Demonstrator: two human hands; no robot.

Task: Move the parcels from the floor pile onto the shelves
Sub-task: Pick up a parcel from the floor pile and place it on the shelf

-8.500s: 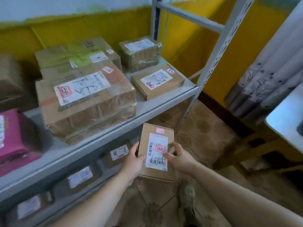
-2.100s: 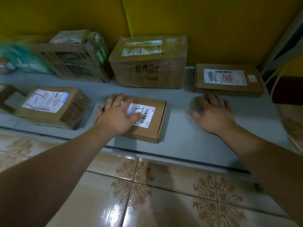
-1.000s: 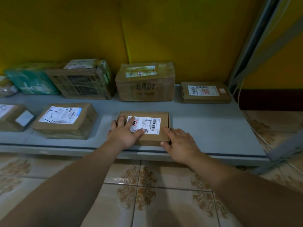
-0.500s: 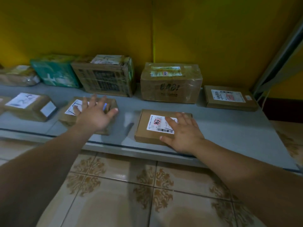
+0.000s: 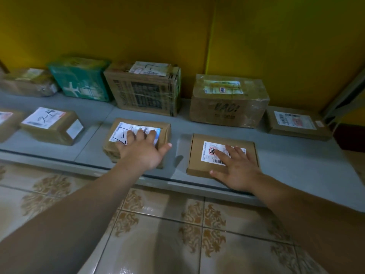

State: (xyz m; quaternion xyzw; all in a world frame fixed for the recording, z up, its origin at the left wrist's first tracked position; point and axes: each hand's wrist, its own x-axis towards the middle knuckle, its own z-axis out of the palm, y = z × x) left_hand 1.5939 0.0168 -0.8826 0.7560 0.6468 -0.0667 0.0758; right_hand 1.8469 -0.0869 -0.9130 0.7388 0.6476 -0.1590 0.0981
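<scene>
A flat brown parcel (image 5: 199, 155) with a white barcode label lies on the low grey shelf (image 5: 286, 165), near its front edge. My right hand (image 5: 236, 171) rests flat on top of it, fingers spread. To its left sits a taped brown parcel (image 5: 165, 128) with a white label. My left hand (image 5: 141, 151) lies palm down on that one, fingers apart over the label. Neither hand wraps around a parcel.
Along the yellow wall stand a "BABI" carton (image 5: 229, 101), a printed carton (image 5: 144, 89), a green box (image 5: 81, 80) and a wrapped parcel (image 5: 27, 83). A flat box (image 5: 296, 123) lies at the right, two labelled parcels (image 5: 51, 124) at the left. Patterned floor tiles (image 5: 158, 234) lie in front.
My left hand has left the flat parcel and settled on the taped parcel to its left. My right hand has slid further onto the flat parcel's top.
</scene>
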